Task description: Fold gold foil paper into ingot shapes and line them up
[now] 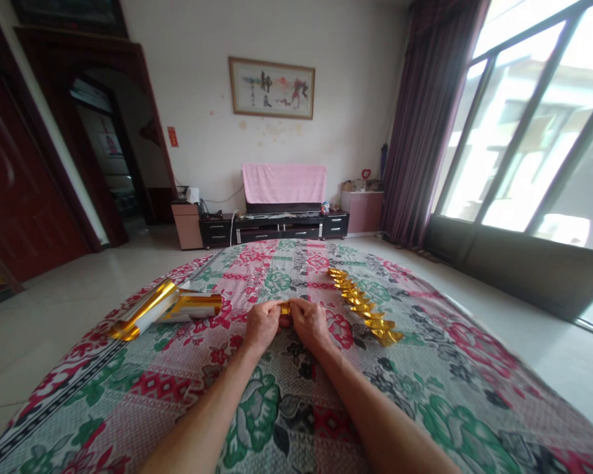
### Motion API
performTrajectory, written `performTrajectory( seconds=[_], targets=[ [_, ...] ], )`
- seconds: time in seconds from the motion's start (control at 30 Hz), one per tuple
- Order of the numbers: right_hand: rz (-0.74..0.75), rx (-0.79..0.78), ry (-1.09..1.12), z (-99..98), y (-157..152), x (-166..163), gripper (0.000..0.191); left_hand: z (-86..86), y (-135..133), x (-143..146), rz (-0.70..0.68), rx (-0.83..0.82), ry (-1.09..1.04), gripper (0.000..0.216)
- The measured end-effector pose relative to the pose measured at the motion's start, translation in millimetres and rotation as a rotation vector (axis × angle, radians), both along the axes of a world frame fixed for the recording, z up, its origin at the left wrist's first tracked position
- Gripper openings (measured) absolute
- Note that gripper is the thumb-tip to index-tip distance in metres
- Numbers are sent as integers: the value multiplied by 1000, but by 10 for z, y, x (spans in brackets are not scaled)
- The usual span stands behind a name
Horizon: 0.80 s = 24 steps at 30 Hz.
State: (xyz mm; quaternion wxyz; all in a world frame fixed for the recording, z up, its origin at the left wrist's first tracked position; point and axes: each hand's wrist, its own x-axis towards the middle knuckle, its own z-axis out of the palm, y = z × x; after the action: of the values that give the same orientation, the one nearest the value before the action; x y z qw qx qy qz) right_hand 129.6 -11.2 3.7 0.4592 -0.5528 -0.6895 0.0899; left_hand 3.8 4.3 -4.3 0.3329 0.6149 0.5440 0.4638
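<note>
Between my two hands is a small piece of gold foil paper (285,308), held by its two ends above the flowered cloth. My left hand (263,324) closes on its left end with thumb and fingers. On the other side my right hand (310,322) pinches the right end. Most of the piece is hidden by the fingers. To the right of my hands lies a slanting row of folded gold paper ingots (360,304). Two curled stacks of gold and silver foil paper, one slanted (145,309) and one flatter (190,307), lie to the left.
A flowered cloth (257,421) covers the broad surface under my arms. Beyond it stand a low black cabinet (261,233) and a screen-shaped thing under a pink cloth (284,184). Windows and a purple curtain (419,131) are on the right.
</note>
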Motion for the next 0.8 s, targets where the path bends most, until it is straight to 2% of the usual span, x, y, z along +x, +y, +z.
performTrajectory(
  seconds=[0.17,0.4,0.6,0.8],
  targets=[
    [-11,-18,12,-11,11,-5,31,17,-5,-3,10,-2,0,36],
    [-12,-13,26,-45,51,1,30,23,9,-18,-68,-45,-60,37],
    [-6,-20,20,-2,13,0,29,69,-30,4,-21,-13,-11,36],
    [14,-14,24,-44,35,8,31,66,-30,3,15,21,45,34]
  ],
)
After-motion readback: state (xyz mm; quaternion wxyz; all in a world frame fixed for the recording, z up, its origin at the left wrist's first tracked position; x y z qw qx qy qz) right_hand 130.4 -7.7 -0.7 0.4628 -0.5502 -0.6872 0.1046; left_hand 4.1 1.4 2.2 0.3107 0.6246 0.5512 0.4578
